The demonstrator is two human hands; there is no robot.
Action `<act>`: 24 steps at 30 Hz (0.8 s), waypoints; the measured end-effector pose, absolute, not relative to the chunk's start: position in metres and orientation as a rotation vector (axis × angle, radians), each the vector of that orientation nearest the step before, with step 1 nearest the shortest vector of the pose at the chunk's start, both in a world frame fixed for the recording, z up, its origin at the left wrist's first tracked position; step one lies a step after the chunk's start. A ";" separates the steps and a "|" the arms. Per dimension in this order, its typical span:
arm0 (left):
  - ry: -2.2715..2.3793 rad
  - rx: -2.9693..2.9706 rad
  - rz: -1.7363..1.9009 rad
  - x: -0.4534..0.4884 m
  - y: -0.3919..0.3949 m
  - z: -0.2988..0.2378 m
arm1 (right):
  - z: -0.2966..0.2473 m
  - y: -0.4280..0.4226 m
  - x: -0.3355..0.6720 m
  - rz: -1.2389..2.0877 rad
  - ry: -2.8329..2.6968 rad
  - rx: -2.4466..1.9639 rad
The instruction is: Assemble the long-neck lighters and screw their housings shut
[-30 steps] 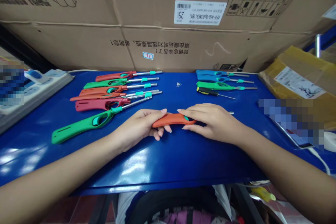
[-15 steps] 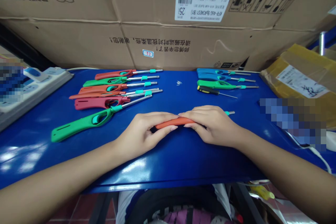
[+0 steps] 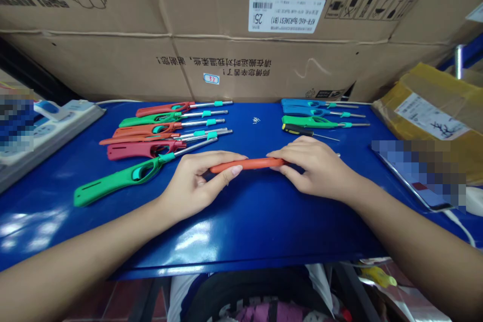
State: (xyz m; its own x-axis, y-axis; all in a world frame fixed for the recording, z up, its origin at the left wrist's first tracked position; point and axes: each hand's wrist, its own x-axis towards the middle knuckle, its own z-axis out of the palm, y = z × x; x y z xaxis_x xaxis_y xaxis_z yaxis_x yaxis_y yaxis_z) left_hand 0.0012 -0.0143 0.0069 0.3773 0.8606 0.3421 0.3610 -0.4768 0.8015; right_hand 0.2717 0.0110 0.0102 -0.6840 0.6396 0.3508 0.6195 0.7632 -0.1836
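Left hand (image 3: 192,181) and right hand (image 3: 313,168) both grip the orange lighter (image 3: 247,164). The box (image 3: 113,60) behind is closed, so its content is hidden.

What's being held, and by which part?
An orange lighter, in both hands: left hand grips the handle's butt end, right hand covers the front, nozzle side.

Your left grip (image 3: 192,181) sits at the middle of the desk (image 3: 241,234), fingers curled over one end of the orange lighter (image 3: 249,164), thumb pressing from beneath. Your right grip (image 3: 315,167) lies palm down, fingertips closed on the other end. Both forearms cross the near edge, angling inward, wrists low.
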 end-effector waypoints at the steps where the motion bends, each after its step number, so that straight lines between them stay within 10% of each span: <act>1: 1.044 2.000 1.015 0.001 -0.014 0.007 | 0.010 0.012 0.272 0.086 -2.578 -0.955; 24: 0.814 1.277 1.291 0.002 0.000 -0.002 | 0.008 0.009 0.269 0.198 -2.544 -1.139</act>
